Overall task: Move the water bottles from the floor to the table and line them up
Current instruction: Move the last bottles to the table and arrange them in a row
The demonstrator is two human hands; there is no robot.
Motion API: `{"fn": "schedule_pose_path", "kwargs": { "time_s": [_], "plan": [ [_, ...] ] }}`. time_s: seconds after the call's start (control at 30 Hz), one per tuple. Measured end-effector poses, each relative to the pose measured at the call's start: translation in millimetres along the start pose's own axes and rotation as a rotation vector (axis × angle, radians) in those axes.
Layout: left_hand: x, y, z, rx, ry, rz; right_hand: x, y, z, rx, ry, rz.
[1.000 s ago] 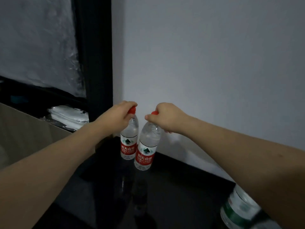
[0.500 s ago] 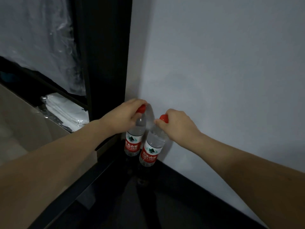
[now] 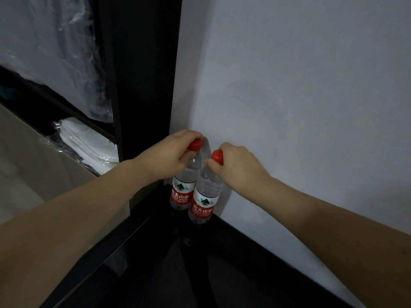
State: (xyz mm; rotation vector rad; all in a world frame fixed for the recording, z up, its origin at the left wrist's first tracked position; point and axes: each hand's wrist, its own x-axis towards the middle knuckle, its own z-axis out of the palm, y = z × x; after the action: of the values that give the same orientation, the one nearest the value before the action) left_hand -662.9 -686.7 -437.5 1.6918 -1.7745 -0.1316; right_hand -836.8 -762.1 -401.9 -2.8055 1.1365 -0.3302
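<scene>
Two clear water bottles with red caps and red labels stand side by side on the glossy black table point(image 3: 233, 263), in its far corner against the wall. My left hand point(image 3: 169, 154) grips the neck and cap of the left bottle point(image 3: 182, 192). My right hand point(image 3: 235, 165) grips the cap of the right bottle point(image 3: 203, 203). The two bottles touch or nearly touch each other. Both stand upright, the right one leaning slightly.
A white wall point(image 3: 300, 96) runs along the table's right edge. A black vertical frame point(image 3: 142, 74) stands behind the bottles. To the left, a shelf holds folded white cloths in plastic point(image 3: 89, 145), with a beige panel point(image 3: 33, 156) below.
Both hands carried the bottles farther back into the table's corner next to the wall. A green-labelled bottle seen at lower right a second ago has left the view.
</scene>
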Motion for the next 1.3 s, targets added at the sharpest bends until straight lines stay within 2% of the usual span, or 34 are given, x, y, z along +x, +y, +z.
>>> {"fn": "schedule_pose_path", "kwargs": {
  "time_s": [0.23,0.33,0.5,0.7,0.87,0.97,1.1,1.3],
  "plan": [
    [-7.6,15.8,-0.8,0.054,-0.001,-0.063,-31.6,-5.0,-19.8,0.114,-0.067,0.076],
    [-22.7,32.0,-3.2,0.113,0.148,-0.111,-62.1,5.5,-36.3,0.148,-0.057,0.039],
    [-62.4,84.4,8.2,0.215,0.305,-0.024,-132.4,22.3,-55.4,0.090,-0.068,-0.034],
    [-117.5,181.8,34.6,0.240,0.368,0.127,-243.0,37.9,-78.0,-0.006,0.110,-0.040],
    [-190.5,276.3,55.2,0.016,0.420,0.080,-381.3,54.4,-121.1,-0.030,0.348,0.036],
    [-244.4,327.3,64.9,-0.013,0.411,0.123,-479.6,68.0,-138.6,-0.030,0.395,0.121],
    [-286.2,383.4,64.6,0.017,0.342,0.178,-579.8,87.1,-158.6,-0.101,0.274,0.274],
    [-275.0,449.1,74.0,-0.092,0.242,0.085,-619.3,111.7,-179.6,-0.117,0.226,0.401]
  ]
}}
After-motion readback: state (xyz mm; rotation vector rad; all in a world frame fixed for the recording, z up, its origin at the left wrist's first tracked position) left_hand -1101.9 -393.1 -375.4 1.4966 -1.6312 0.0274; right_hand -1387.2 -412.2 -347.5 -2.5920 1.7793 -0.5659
